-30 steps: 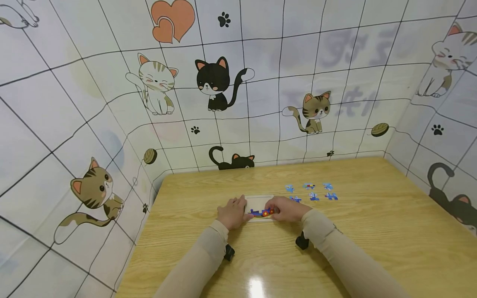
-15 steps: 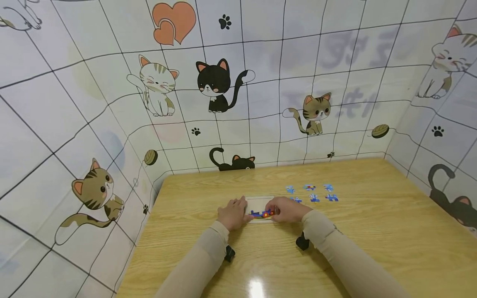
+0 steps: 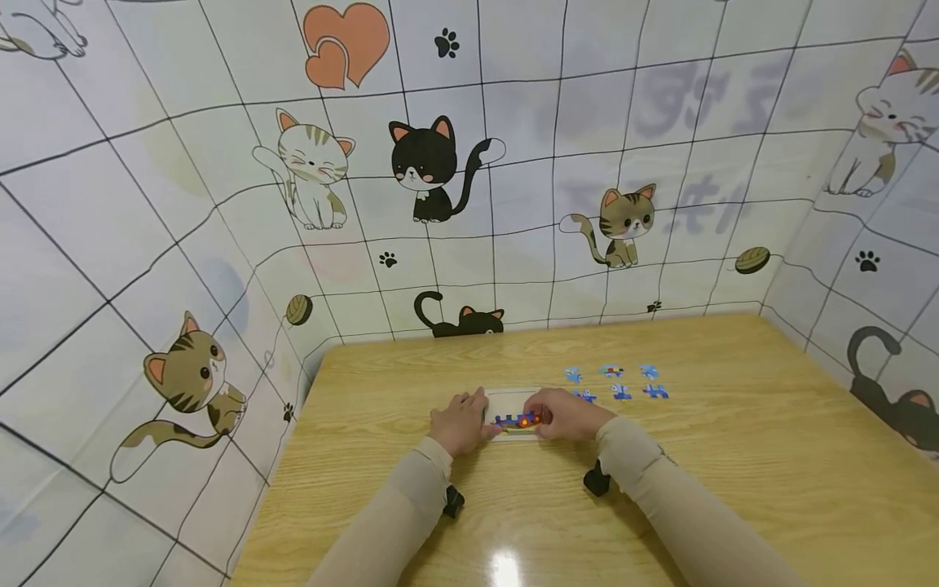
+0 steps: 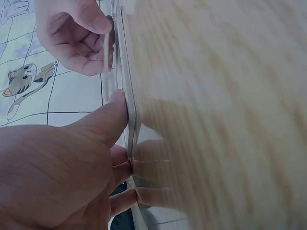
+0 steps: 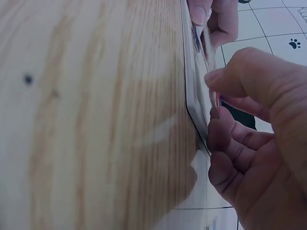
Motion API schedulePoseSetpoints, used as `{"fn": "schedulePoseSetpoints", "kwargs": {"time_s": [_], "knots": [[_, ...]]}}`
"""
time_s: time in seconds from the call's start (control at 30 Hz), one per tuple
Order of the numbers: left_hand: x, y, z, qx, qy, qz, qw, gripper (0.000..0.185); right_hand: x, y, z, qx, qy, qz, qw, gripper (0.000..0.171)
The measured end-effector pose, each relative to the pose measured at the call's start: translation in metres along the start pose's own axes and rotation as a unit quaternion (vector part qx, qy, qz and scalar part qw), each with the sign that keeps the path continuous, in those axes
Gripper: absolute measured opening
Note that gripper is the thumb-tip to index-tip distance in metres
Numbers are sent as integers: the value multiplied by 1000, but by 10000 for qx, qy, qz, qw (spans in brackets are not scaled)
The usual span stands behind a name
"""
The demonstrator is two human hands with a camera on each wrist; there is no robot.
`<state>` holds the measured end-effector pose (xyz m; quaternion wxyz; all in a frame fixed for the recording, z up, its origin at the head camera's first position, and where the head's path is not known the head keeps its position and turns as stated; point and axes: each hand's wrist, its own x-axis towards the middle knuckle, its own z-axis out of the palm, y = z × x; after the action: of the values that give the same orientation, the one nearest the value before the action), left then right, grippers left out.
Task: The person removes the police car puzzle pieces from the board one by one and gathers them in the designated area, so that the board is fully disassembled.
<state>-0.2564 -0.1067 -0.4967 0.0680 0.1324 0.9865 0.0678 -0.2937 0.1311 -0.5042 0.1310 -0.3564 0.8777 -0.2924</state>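
Observation:
A shallow white puzzle tray (image 3: 506,401) lies on the table, with a band of joined blue and red jigsaw pieces (image 3: 506,421) along its near side. My left hand (image 3: 459,422) holds the tray's left side, thumb on the near left corner over the band's end and fingers along the outer edge. At the other end, my right hand (image 3: 568,413) pinches a jigsaw piece (image 5: 218,99) between thumb and fingertips. In the left wrist view that piece (image 4: 106,52) stands tilted up over the tray's rim. Its picture is mostly hidden by the hand.
Several loose blue jigsaw pieces (image 3: 620,392) lie in two rows on the wooden table (image 3: 734,456), beyond and right of the tray. A wall covering (image 3: 528,277) printed with cats rises behind the table's back edge. Dark wrist cameras (image 3: 597,480) hang under both sleeves.
The band's near edge shifts slightly away from the tray's near side, and a pale green strip shows below it. Both hands keep nearly the same place. The view drifts slightly.

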Motion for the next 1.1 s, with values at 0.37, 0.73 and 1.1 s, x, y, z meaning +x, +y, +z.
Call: {"fn": "schedulePoseSetpoints", "kwargs": {"time_s": [0.37, 0.73, 1.1], "knots": [[1, 1, 1, 66, -4, 6, 10000, 72, 0, 1, 0, -221, 14, -140, 9997, 26], [6, 2, 2, 139, -389, -183, 9990, 87, 0, -2, 1, -112, 12, -135, 9998, 26], [8, 9, -4, -60, -527, -398, 9978, 87, -1, 0, 3, -97, 98, -102, 9999, 25]]}}
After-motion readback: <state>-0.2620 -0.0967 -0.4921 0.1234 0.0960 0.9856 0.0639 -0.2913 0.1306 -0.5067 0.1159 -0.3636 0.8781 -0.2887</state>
